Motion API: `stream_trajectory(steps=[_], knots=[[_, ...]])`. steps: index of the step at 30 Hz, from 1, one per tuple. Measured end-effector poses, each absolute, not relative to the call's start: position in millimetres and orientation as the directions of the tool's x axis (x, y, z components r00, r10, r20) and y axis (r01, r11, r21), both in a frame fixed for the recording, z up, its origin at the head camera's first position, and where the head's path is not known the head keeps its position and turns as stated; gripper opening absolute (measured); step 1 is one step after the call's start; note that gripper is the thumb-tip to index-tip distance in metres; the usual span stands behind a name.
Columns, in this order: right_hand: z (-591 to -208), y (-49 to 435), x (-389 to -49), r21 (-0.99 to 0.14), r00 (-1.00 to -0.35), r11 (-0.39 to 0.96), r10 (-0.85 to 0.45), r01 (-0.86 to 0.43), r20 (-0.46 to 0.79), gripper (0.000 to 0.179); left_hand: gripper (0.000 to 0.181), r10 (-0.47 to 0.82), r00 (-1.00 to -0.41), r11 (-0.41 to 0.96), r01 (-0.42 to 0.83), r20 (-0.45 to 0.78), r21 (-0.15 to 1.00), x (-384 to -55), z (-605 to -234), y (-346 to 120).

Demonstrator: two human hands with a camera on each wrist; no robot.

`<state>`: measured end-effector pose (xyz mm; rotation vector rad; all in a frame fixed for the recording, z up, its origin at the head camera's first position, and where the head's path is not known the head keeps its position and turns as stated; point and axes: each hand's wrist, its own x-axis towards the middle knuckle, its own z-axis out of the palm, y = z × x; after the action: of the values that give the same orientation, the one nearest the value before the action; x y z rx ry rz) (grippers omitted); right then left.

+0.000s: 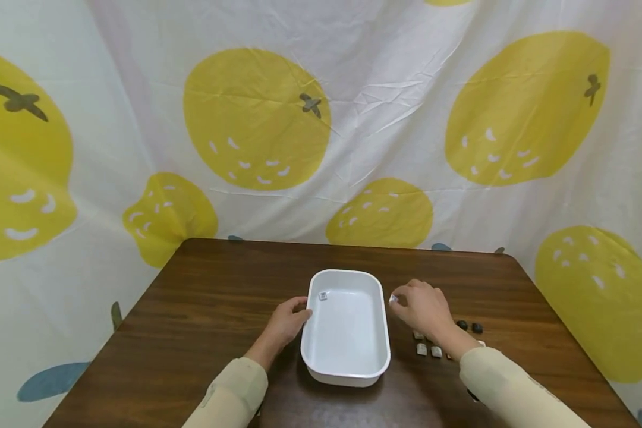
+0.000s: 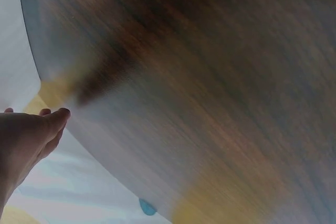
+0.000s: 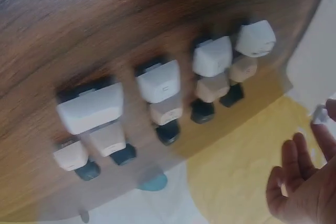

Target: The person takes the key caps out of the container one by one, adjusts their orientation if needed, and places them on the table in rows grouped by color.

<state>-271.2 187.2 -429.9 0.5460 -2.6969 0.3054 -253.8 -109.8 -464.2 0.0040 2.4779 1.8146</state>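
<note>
A white tray (image 1: 345, 333) stands on the table, with a small light keycap (image 1: 323, 296) in its far left corner. My left hand (image 1: 285, 324) is at the tray's left side, its thumb and fingers touching the rim. In the left wrist view, the left hand's fingers (image 2: 50, 127) look fairly straight. Just beyond the tray's right rim, my right hand (image 1: 424, 306) pinches a small white keycap (image 1: 393, 298) between thumb and forefinger. That pinched keycap (image 3: 319, 114) also shows in the right wrist view, with the other fingers loosely bent.
Right of the tray, under the right forearm, lie rows of keycaps: white (image 3: 158, 81), beige (image 3: 166, 109) and black (image 3: 168, 132). One white keycap (image 3: 90, 108) is wider. The brown wooden table (image 1: 235, 267) backs onto a lemon-print cloth (image 1: 364, 119).
</note>
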Motion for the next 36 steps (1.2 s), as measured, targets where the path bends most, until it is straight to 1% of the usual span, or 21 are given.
stream_trajectory(steps=[3,4,7,10,11,13,16,18,19,21,24,25,27,29,31,33,35,36], knots=[[-430.6,176.2,-271.3,-0.049,-0.801,0.870,-0.427,-0.490,0.420,0.018,0.037,0.043,-0.997,0.300,-0.049,-0.064,0.953,-253.6,-465.0,-108.6],[-430.7,169.7,-271.3,-0.015,-0.782,0.854,-0.470,-0.521,0.409,0.019,0.037,0.042,-0.997,0.300,-0.051,-0.067,0.953,-253.5,-465.0,-108.2],[-431.4,144.2,-270.1,0.108,-0.718,0.776,-0.619,-0.622,0.317,0.016,0.036,0.040,-0.997,0.308,-0.054,-0.070,0.950,-253.4,-465.7,-107.8],[-435.5,118.1,-267.9,0.167,-0.690,0.715,-0.699,-0.679,0.187,0.011,0.036,0.042,-0.997,0.313,-0.045,-0.061,0.949,-253.3,-465.5,-108.6],[-438.1,111.7,-267.5,0.181,-0.686,0.703,-0.711,-0.688,0.152,0.010,0.035,0.043,-0.997,0.313,-0.042,-0.058,0.949,-253.3,-465.5,-108.6],[-443.0,101.9,-267.2,0.179,-0.703,0.707,-0.704,-0.684,0.097,0.012,0.035,0.045,-0.998,0.310,-0.034,-0.051,0.950,-253.1,-465.1,-108.5],[-447.0,93.8,-267.2,0.171,-0.742,0.736,-0.669,-0.654,0.041,0.022,0.035,0.052,-0.998,0.308,-0.029,-0.047,0.951,-253.0,-465.0,-108.8],[-447.6,89.2,-267.1,0.175,-0.754,0.745,-0.657,-0.644,0.023,0.027,0.035,0.054,-0.997,0.309,-0.029,-0.048,0.951,-253.1,-465.1,-109.7],[-447.6,86.7,-266.9,0.186,-0.754,0.743,-0.657,-0.643,0.016,0.027,0.036,0.054,-0.997,0.309,-0.031,-0.050,0.951,-253.2,-465.1,-110.2],[-448.5,81.7,-266.6,0.238,-0.734,0.717,-0.679,-0.656,0.022,0.021,0.036,0.052,-0.998,0.308,-0.029,-0.047,0.951,-253.2,-465.6,-111.5],[-447.9,76.6,-267.2,0.325,-0.694,0.670,-0.718,-0.667,0.056,0.013,0.036,0.050,-0.998,0.312,-0.016,-0.033,0.950,-254.2,-463.5,-112.3],[-447.1,76.0,-266.9,0.334,-0.688,0.669,-0.722,-0.664,0.077,0.012,0.036,0.051,-0.998,0.313,-0.013,-0.030,0.950,-254.2,-462.9,-112.6],[-443.9,77.6,-265.0,0.308,-0.691,0.692,-0.710,-0.652,0.132,0.011,0.036,0.053,-0.998,0.316,-0.013,-0.031,0.949,-253.9,-461.7,-113.0],[-438.2,84.7,-261.3,0.240,-0.706,0.733,-0.679,-0.636,0.202,0.008,0.036,0.056,-0.998,0.319,-0.018,-0.037,0.948,-253.7,-461.3,-113.3],[-431.7,97.6,-255.6,0.138,-0.723,0.774,-0.628,-0.618,0.287,0.010,0.036,0.056,-0.997,0.319,-0.028,-0.048,0.948,-253.2,-461.3,-113.4],[-426.5,115.9,-249.4,0.061,-0.733,0.804,-0.568,-0.592,0.375,0.016,0.036,0.057,-0.997,0.318,-0.037,-0.058,0.947,-253.0,-462.2,-113.3],[-422.7,138.3,-242.1,-0.035,-0.744,0.826,-0.488,-0.563,0.456,0.020,0.036,0.059,-0.996,0.312,-0.041,-0.062,0.949,-252.6,-462.5,-113.1],[-419.9,150.3,-237.6,-0.100,-0.759,0.831,-0.443,-0.547,0.477,0.022,0.037,0.059,-0.996,0.308,-0.042,-0.063,0.951,-252.6,-462.6,-113.1]])
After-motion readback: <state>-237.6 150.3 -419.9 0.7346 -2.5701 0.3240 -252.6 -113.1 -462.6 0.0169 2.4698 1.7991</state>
